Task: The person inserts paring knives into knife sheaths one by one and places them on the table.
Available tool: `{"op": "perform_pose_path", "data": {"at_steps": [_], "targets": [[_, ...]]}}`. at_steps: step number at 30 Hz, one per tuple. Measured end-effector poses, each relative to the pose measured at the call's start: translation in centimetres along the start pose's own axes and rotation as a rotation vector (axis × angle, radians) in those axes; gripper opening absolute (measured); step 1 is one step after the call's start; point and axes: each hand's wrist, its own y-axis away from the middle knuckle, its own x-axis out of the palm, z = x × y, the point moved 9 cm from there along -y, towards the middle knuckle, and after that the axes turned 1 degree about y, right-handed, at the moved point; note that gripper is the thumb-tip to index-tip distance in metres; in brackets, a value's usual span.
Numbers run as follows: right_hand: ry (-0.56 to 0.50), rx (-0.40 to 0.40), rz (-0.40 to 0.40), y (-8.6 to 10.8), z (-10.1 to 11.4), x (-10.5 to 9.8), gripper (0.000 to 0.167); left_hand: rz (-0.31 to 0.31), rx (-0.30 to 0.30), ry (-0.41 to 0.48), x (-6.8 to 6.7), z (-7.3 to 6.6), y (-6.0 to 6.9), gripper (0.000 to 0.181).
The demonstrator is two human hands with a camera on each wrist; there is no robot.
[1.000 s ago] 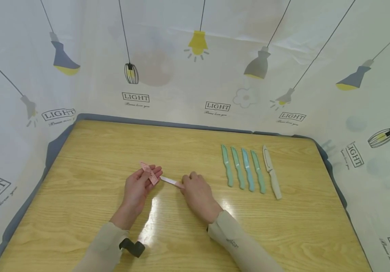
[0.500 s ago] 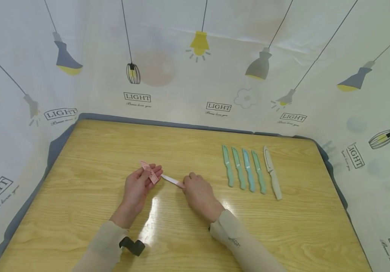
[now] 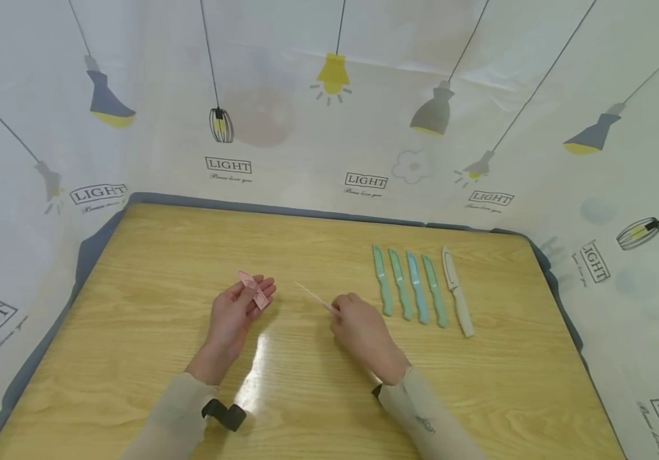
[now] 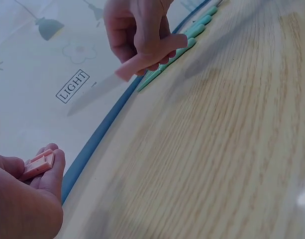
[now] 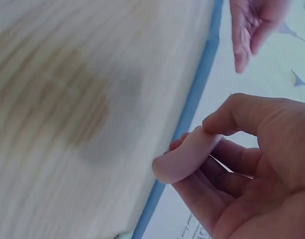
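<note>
A pink knife sheath (image 3: 260, 299) lies across the fingers of my left hand (image 3: 227, 326), pinned there by the thumb; the left wrist view shows its slotted end. My right hand (image 3: 366, 335) grips a small knife (image 4: 95, 94) by its pink handle (image 5: 184, 158). Its pale blade is bare and points toward the left hand, with a gap between tip and sheath. In the head view the blade appears thin, nearly edge-on, above the table. The right fingers hide part of the handle.
To the right on the wooden table (image 3: 306, 396) lie three green knives (image 3: 382, 284), a blue knife (image 3: 417, 287) among them, and a larger white knife (image 3: 457, 291). A printed curtain (image 3: 283, 160) stands behind the table's far edge.
My right hand has moved right with the knife, drawing the blade away from the left hand and turning it from broadside to nearly edge-on. The left hand and sheath stay almost still.
</note>
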Motion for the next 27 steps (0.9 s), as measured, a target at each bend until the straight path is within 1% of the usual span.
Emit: {"op": "perform_pose_path", "data": {"at_steps": [5,9,13,17,20,27], "targets": [[-0.059,0.020,-0.031,0.8,-1.0,-1.2,0.010,0.003,-0.009,0.019,0.4,0.3,-0.1,0.041],[-0.079,-0.002,-0.046,1.3,-1.3,-2.0,0.009,0.021,-0.018,0.028,1.1,0.4,-0.2,0.041],[-0.084,-0.038,-0.058,1.8,-1.6,-2.3,0.011,0.040,-0.037,0.035,2.1,0.6,-0.3,0.043],[-0.126,-0.066,-0.060,2.2,-1.7,-2.4,0.011,0.042,-0.058,0.057,3.0,0.9,-0.5,0.042],[-0.155,-0.066,-0.060,2.6,-1.9,-2.1,0.013,0.042,-0.069,0.076,3.5,1.1,-0.5,0.042],[-0.196,-0.039,-0.110,3.2,-2.2,-2.0,0.014,0.040,-0.053,0.114,4.6,1.3,-0.5,0.042]]}}
